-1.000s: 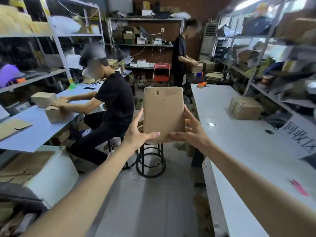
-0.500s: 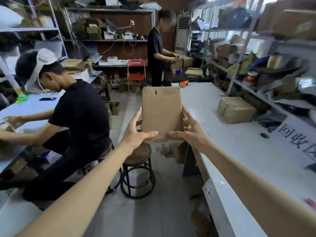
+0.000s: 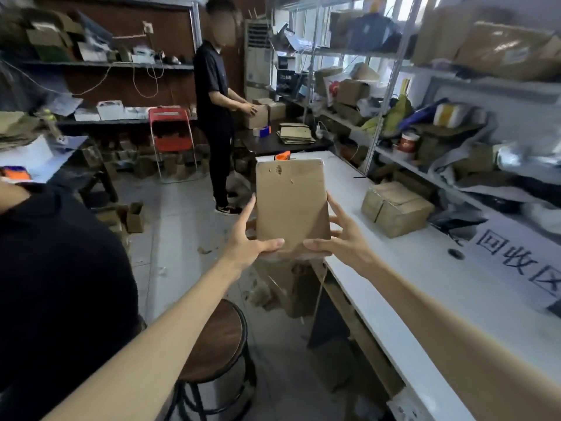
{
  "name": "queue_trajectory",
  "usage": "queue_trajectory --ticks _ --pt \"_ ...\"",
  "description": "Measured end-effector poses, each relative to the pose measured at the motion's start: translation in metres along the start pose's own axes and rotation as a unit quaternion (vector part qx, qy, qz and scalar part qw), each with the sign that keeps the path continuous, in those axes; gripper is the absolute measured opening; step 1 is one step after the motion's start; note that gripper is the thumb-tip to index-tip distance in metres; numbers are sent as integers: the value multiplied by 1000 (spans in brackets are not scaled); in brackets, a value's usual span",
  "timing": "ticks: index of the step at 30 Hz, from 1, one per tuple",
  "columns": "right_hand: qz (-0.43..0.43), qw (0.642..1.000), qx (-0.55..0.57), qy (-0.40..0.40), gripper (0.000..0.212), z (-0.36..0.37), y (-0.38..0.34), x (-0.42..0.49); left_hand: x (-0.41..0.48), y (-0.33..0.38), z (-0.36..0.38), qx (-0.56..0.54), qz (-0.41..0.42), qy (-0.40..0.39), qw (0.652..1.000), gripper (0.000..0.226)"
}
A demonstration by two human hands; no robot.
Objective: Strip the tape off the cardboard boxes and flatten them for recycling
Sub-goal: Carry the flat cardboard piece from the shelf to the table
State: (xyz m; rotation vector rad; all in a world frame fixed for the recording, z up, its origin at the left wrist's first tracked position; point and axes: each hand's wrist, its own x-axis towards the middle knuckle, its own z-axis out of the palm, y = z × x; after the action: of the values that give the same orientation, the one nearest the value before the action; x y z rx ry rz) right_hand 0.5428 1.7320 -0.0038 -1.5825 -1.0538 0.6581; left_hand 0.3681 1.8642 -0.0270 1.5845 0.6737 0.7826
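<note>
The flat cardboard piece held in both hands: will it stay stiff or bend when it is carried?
The flat cardboard piece probably stays fairly stiff: it stands upright, held only near its bottom. It seems light, since the left hand and right hand hold it with open fingers. One-handed, it could bend.

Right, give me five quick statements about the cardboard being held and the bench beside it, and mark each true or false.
1. Both hands, left hand and right hand, hold the flattened cardboard. True.
2. The cardboard lies flat on the white bench. False: it is held upright in the air.
3. A closed cardboard box sits on the bench. True.
4. The round stool has a box on it. False: its seat is bare.
5. The red chair stands on the bench. False: it stands on the floor.
</note>
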Motion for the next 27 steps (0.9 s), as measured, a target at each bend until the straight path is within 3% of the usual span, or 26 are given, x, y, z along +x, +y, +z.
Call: queue_trajectory --ticks 9,20,27 --pt "47 995 -9 86 113 -36 45 105 150 -27 29 6 -13 -94 995 112" --pt "52 983 -49 166 118 -145 120 231 332 -66 140 24 -12 -187 982 114" --pt "68 972 -50 219 115 -197 142 263 403 -68 200 37 -25 -252 967 116"
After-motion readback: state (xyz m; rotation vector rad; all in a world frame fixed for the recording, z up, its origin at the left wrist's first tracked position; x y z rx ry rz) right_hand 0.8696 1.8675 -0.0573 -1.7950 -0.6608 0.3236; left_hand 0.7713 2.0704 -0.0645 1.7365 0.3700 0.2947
